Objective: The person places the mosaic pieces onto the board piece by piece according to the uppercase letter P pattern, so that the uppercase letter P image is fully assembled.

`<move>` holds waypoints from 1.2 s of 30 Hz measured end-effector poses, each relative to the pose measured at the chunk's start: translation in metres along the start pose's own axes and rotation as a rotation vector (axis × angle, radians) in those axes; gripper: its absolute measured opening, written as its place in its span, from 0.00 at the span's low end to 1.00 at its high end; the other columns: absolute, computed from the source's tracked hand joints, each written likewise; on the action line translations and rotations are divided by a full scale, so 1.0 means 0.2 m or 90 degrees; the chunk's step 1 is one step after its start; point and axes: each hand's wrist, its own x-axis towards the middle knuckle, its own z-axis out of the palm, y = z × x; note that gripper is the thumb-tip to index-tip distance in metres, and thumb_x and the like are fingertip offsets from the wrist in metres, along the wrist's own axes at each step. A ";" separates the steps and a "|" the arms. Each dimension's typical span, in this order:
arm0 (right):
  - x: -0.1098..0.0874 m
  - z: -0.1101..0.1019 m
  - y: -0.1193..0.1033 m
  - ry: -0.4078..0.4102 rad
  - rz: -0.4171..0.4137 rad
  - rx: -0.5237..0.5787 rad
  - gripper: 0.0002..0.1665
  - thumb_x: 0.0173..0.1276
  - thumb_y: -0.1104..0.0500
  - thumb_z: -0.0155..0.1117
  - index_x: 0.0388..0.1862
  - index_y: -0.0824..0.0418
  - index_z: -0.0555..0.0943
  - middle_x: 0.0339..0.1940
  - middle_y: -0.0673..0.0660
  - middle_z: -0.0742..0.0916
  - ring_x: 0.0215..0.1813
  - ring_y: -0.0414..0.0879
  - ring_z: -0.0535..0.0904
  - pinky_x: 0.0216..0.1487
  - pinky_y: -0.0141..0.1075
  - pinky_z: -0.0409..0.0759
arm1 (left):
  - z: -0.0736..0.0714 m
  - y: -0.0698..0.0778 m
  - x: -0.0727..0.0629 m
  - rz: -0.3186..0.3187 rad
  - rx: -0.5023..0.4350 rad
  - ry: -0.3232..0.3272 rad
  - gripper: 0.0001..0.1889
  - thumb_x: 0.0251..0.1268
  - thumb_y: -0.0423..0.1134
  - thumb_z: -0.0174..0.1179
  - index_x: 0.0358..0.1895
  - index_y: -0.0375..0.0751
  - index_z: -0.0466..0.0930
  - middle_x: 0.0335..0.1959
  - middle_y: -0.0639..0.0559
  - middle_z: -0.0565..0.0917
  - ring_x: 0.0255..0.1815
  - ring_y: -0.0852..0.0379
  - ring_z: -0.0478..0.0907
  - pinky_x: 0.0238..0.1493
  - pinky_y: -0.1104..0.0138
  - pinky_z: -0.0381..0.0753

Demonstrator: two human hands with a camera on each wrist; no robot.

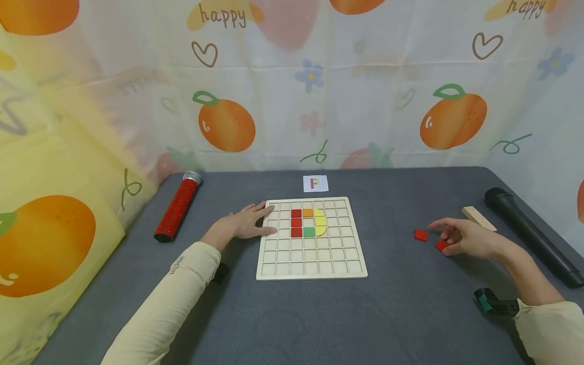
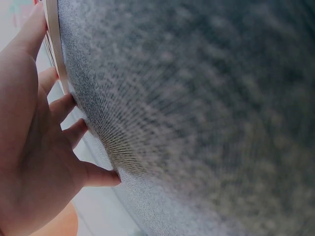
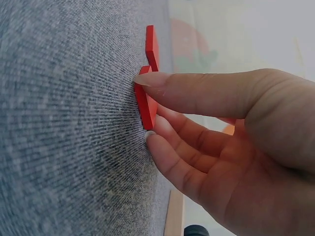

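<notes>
A wooden grid board (image 1: 312,268) lies mid-table. In its upper middle sit three red tiles in a column, an orange tile (image 1: 307,213), a green tile (image 1: 309,231) and three yellow pieces (image 1: 321,221) with rounded outer corners. My left hand (image 1: 246,222) rests on the board's left edge with fingers spread. At the right, my right hand (image 1: 470,239) holds a red square tile (image 3: 145,105) that lies on the table, thumb on one edge and fingertips at another. Just beyond lies a second red square tile (image 1: 421,235).
A small printed pattern card (image 1: 316,183) lies behind the board. The red microphone (image 1: 179,209) is at the left. A light wooden block (image 1: 478,218) and a long black microphone (image 1: 534,235) lie to the right, beyond my right hand. A patterned curtain (image 1: 283,101) hangs behind the table.
</notes>
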 end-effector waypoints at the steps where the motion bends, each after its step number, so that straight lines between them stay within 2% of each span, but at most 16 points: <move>1: 0.00 0.00 0.00 -0.001 0.001 0.006 0.36 0.59 0.70 0.67 0.63 0.79 0.63 0.38 0.59 0.74 0.35 0.42 0.72 0.33 0.33 0.75 | 0.00 0.00 0.00 -0.001 0.000 0.001 0.43 0.66 0.67 0.45 0.78 0.53 0.41 0.78 0.48 0.39 0.76 0.42 0.36 0.62 0.31 0.40; 6: 0.01 0.00 0.00 -0.006 -0.002 0.017 0.36 0.60 0.70 0.67 0.63 0.79 0.63 0.36 0.58 0.74 0.34 0.42 0.72 0.33 0.33 0.76 | -0.01 0.00 -0.01 -0.001 -0.009 0.000 0.43 0.67 0.66 0.46 0.78 0.53 0.41 0.78 0.47 0.39 0.76 0.41 0.36 0.62 0.31 0.40; 16: 0.01 0.00 -0.01 0.019 -0.024 -0.041 0.30 0.60 0.68 0.67 0.59 0.77 0.68 0.32 0.55 0.73 0.28 0.40 0.68 0.26 0.33 0.69 | 0.00 -0.01 -0.01 -0.007 -0.001 -0.003 0.43 0.67 0.67 0.45 0.78 0.53 0.41 0.78 0.47 0.39 0.76 0.42 0.36 0.62 0.31 0.40; 18: 0.01 0.00 0.00 0.027 -0.020 -0.049 0.27 0.61 0.68 0.67 0.57 0.76 0.71 0.32 0.55 0.74 0.29 0.40 0.68 0.27 0.33 0.69 | 0.00 -0.01 -0.01 -0.009 -0.001 -0.003 0.43 0.66 0.68 0.45 0.78 0.53 0.41 0.78 0.47 0.39 0.76 0.42 0.36 0.62 0.31 0.40; 24: 0.00 -0.01 -0.01 0.049 -0.009 -0.084 0.18 0.65 0.64 0.64 0.51 0.71 0.78 0.39 0.55 0.83 0.36 0.38 0.77 0.34 0.34 0.78 | 0.00 -0.01 -0.01 -0.008 0.001 -0.002 0.43 0.66 0.68 0.45 0.78 0.54 0.41 0.78 0.48 0.39 0.76 0.42 0.37 0.62 0.31 0.41; 30: 0.00 -0.02 -0.02 0.092 -0.015 -0.065 0.17 0.68 0.61 0.63 0.51 0.72 0.78 0.39 0.56 0.85 0.36 0.39 0.80 0.35 0.35 0.80 | 0.00 -0.01 -0.01 -0.015 0.003 -0.008 0.43 0.67 0.68 0.45 0.78 0.54 0.40 0.78 0.48 0.39 0.76 0.42 0.36 0.62 0.31 0.41; 36: -0.03 -0.02 -0.06 0.137 -0.018 -0.082 0.19 0.67 0.57 0.65 0.51 0.70 0.80 0.37 0.54 0.86 0.36 0.43 0.82 0.35 0.36 0.81 | 0.00 0.00 0.00 -0.019 0.008 -0.007 0.44 0.65 0.69 0.44 0.78 0.55 0.40 0.78 0.49 0.40 0.76 0.43 0.37 0.63 0.32 0.41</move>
